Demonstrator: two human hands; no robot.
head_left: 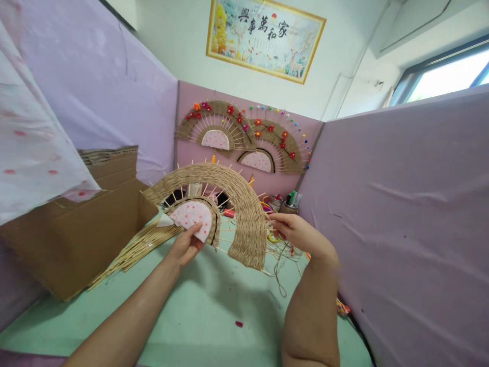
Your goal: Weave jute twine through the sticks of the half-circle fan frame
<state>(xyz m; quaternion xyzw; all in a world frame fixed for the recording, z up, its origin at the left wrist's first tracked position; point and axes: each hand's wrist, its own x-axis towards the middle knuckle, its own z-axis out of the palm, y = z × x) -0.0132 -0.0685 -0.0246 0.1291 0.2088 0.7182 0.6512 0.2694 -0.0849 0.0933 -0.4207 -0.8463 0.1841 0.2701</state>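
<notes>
A half-round woven fan (250, 219) of brown twine on thin wooden sticks is held up over the table, tilted. My left hand (188, 245) grips it at the base, with the thumb on the white half-circle panel (191, 214) with pink dots. At the fan's outer right edge, my right hand (284, 225) is closed in a pinch beside the protruding stick tips. What lies between those fingertips is too small to make out. Loose twine (281, 285) hangs in a loop below the right hand, by the fan's lower right corner.
A cardboard box (95, 229) stands at left beside a bundle of thin sticks (133, 250). Two flower-trimmed fans (216, 109) hang on the pink back panel. Pen holders (289, 206) stand behind my right hand. A small dark-pink piece (239, 323) lies on the green table (206, 326).
</notes>
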